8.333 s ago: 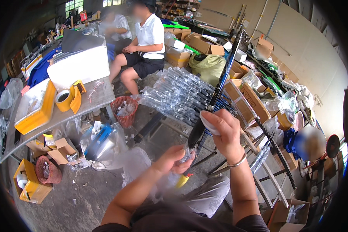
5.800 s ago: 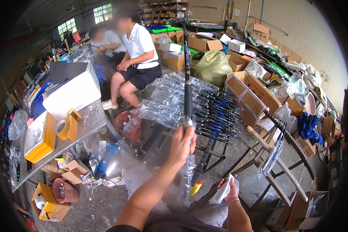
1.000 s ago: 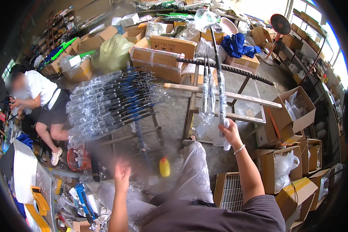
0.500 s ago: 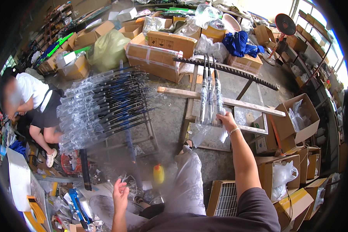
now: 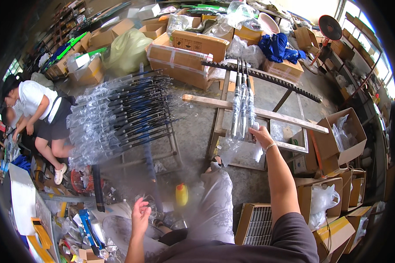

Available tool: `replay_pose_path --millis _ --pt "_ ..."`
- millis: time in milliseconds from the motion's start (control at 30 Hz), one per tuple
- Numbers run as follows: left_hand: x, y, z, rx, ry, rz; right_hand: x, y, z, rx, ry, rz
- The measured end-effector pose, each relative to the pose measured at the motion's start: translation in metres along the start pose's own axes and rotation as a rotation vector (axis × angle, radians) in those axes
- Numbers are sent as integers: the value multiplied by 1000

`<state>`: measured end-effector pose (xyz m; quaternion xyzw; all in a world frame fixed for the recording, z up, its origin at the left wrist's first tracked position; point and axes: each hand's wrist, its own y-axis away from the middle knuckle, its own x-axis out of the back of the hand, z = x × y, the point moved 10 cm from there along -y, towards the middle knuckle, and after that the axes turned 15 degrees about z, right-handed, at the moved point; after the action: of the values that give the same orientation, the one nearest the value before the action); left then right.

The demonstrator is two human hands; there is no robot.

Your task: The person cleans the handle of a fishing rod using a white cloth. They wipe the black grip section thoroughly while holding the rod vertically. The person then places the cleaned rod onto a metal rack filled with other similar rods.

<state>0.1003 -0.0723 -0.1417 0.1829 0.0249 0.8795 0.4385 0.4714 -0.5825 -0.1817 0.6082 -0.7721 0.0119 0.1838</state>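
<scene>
Lower left of centre, the left hand [image 5: 140, 215] is empty, fingers loosely spread. Right of centre, the wrapped rod [image 5: 251, 107], raised a second ago, lies beside two more rods [image 5: 236, 107] on the rack [image 5: 289, 120], apparently placed. At its lower end, the right hand [image 5: 263, 137] pinches white cloth [image 5: 257, 151]; grip on the rod unclear.

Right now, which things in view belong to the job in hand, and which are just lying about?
In the work:
right hand, with a white cloth
wrapped rods on the wooden rack
probably the larger rod stack

Apparently just lying about:
blue cloth bundle
pale green sack
standing fan
</scene>
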Motion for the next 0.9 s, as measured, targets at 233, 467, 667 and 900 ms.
replay_pose_path --millis 233,467,667,900 --pt "-9 1 -2 -112 -34 -41 52 11 -17 264 526 394" --pt "24 -36 -14 -188 -166 66 -46 153 -9 -271 -569 -72" --pt "38 -134 39 -547 -592 247 -185 267 53 -824 -1188 -609" --pt "40 -238 50 -731 -966 323 -220 288 74 -1018 -1074 -706"
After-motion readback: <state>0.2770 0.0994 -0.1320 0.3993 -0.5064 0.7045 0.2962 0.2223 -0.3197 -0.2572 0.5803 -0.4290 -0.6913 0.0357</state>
